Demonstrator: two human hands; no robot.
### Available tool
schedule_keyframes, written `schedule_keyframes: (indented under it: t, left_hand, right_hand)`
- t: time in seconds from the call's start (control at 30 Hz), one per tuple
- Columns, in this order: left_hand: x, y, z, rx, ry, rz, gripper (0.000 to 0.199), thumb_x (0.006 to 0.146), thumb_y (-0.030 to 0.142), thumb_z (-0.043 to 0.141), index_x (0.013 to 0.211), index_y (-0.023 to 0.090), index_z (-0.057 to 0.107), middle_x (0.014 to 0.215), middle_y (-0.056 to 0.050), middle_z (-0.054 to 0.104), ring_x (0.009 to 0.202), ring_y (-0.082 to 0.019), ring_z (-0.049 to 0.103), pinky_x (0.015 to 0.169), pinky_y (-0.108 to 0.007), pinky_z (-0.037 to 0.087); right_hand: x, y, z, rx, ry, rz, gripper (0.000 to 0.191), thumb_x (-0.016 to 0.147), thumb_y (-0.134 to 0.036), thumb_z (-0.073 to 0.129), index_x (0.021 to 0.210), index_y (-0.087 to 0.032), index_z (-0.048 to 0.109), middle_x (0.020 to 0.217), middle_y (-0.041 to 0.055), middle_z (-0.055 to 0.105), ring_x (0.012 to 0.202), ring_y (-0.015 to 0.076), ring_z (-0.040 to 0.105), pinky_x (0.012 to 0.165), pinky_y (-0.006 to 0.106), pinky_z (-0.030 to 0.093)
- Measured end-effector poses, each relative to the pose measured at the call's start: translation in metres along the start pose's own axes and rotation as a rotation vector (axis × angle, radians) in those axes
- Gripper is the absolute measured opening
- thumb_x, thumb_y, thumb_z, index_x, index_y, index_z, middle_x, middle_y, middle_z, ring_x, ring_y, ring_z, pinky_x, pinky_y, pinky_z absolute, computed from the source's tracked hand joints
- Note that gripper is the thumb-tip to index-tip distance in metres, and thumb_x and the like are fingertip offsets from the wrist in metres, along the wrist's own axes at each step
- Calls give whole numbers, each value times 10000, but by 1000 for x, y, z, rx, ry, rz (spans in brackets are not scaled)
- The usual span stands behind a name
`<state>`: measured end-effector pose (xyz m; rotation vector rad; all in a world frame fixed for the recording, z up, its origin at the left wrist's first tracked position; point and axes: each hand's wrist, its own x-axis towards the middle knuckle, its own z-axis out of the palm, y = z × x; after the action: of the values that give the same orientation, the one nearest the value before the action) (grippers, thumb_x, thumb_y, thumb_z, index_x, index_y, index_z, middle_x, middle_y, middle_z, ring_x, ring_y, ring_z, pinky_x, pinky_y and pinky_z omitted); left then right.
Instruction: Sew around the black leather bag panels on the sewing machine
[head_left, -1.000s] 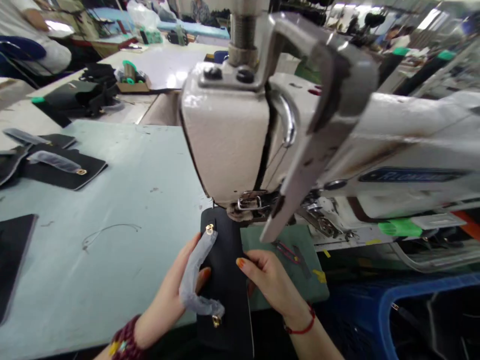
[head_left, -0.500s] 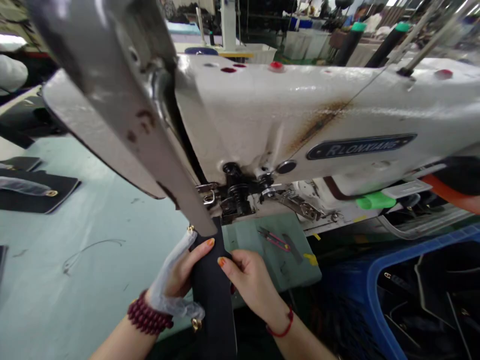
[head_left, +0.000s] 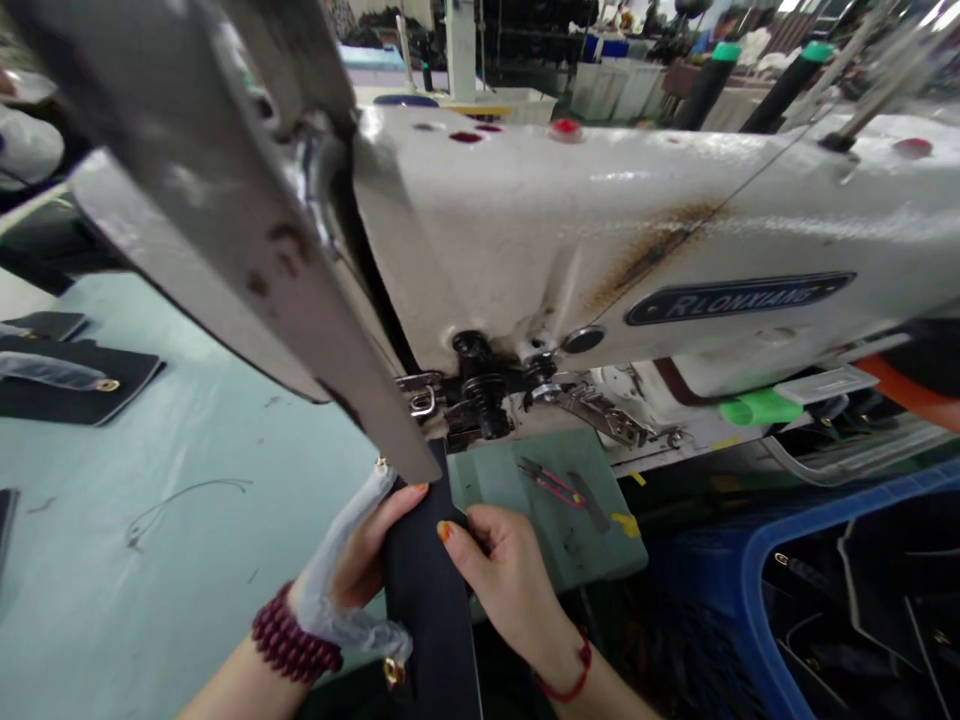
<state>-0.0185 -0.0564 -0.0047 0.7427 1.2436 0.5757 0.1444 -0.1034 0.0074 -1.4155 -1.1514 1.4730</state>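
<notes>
A dark flat panel (head_left: 429, 580), perhaps leather, runs from the sewing machine (head_left: 525, 220) down toward me. My left hand (head_left: 371, 545) grips its left edge, thumb on top and fingers underneath. A handle strap wrapped in clear plastic (head_left: 330, 560), with gold-coloured metal fittings (head_left: 393, 670) at its ends, loops over the back of that hand. On the right edge, my right hand (head_left: 506, 570) pinches the panel between thumb and curled fingers. The panel's far end lies by the presser foot area, partly hidden behind a grey metal bar (head_left: 352, 380).
Thread snips (head_left: 551, 483) with pink handles lie on the green machine bed (head_left: 600, 545). At right stands a blue crate (head_left: 750, 560) holding dark pieces. More dark panels (head_left: 82, 385) and a loose thread (head_left: 180, 495) rest on the pale table (head_left: 210, 600) at left.
The view has shifted slightly. Both hands keep their hold on the panel; the left thumb sits a little lower relative to the metal bar's tip.
</notes>
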Motion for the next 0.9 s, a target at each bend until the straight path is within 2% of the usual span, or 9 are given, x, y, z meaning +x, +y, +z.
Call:
schedule_keyframes:
  t: [0.07, 0.13, 0.23, 0.33, 0.5, 0.67, 0.8, 0.9]
  left_hand:
    - [-1, 1, 1, -197, 9, -157, 398, 768, 502, 732, 988, 173, 696, 904, -117, 792, 791, -288, 763, 755, -397, 648]
    - [-2, 3, 1, -243, -13, -183, 465, 748, 519, 758, 1053, 174, 697, 963, -128, 786, 842, -308, 758, 806, -434, 632]
    - [0, 6, 2, -206, -59, -149, 504, 782, 556, 716, 1122, 185, 693, 1026, -144, 774, 937, -339, 746, 871, -485, 604]
    - [4, 9, 1, -209, -84, -122, 519, 801, 553, 701, 1158, 177, 674, 1065, -151, 764, 959, -331, 741, 911, -487, 589]
    - [11, 16, 1, -194, -93, -40, 399, 787, 545, 719, 988, 201, 695, 1051, -137, 766, 980, -333, 734, 912, -467, 588]
    - [20, 21, -2, -197, -104, -58, 390, 789, 558, 706, 915, 189, 695, 1006, -159, 768, 900, -345, 746, 845, -485, 605]
    - [31, 21, -6, -148, -92, -3, 434, 795, 561, 693, 1020, 190, 698, 1042, -156, 766, 973, -355, 737, 869, -478, 606]
    - [35, 25, -7, -128, -113, 49, 475, 784, 580, 695, 1058, 192, 706, 1049, -153, 765, 1084, -373, 702, 935, -483, 584]
  right_hand:
    - [0, -2, -1, 21, -24, 13, 408, 896, -429, 545, 605, -174, 415, 567, -32, 359, 533, 82, 314, 471, 218, 219]
    - [1, -2, -1, 16, -25, 18, 412, 892, -446, 537, 607, -174, 416, 575, -31, 349, 537, 83, 305, 473, 222, 217]
    - [4, 0, -1, -33, 3, -2, 424, 885, -460, 539, 602, -179, 394, 583, -31, 327, 552, 85, 284, 484, 232, 197]
    - [11, 3, -3, -57, 7, -11, 430, 888, -477, 539, 613, -177, 399, 595, -28, 327, 567, 91, 291, 497, 235, 201]
    - [20, 0, -5, -70, 13, -10, 431, 883, -493, 545, 622, -172, 425, 604, -25, 330, 575, 96, 294, 503, 237, 200]
    - [29, -7, -3, -55, 16, 3, 434, 855, -510, 557, 611, -182, 412, 590, -22, 333, 563, 100, 306, 495, 231, 201]
    - [36, -10, -3, -51, 43, -37, 434, 849, -499, 558, 597, -188, 391, 580, -23, 337, 551, 99, 308, 484, 229, 205]
    - [41, -12, -3, -67, 73, -66, 416, 852, -491, 556, 608, -175, 441, 594, -13, 380, 572, 105, 332, 493, 225, 239]
